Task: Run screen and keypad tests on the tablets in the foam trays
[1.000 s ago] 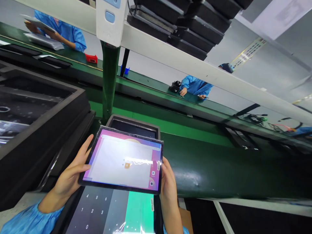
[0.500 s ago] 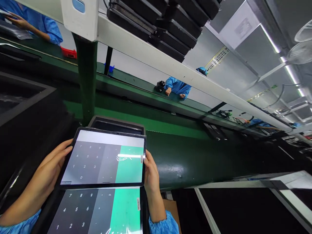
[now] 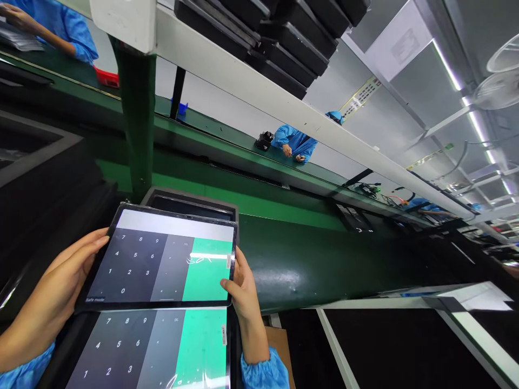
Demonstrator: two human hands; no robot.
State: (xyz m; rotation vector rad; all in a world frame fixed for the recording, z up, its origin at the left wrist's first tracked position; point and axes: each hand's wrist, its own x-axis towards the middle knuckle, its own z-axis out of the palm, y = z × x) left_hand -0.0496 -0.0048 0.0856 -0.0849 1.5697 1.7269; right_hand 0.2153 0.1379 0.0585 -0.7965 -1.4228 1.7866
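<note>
I hold a tablet [image 3: 160,259] between both hands, its screen lit with a grey number pad and a green panel. My left hand [image 3: 54,292] grips its left edge, thumb on the bezel. My right hand [image 3: 240,283] grips the right edge, thumb resting on the screen's lower right corner. Below it lies a second tablet [image 3: 154,348] showing the same number pad and green panel. Behind the held tablet stands a dark grey foam tray [image 3: 190,201].
A dark green conveyor belt [image 3: 324,265] runs to my right. Black trays [image 3: 284,40] are stacked on the white shelf overhead, beside a green post [image 3: 135,119]. People in blue coats [image 3: 298,143] work across the line. A large dark foam tray [image 3: 36,162] sits at left.
The held tablet's screen went from a pink-and-white page to the number pad one second ago. Since then my view swung right and my right thumb moved onto the screen corner.
</note>
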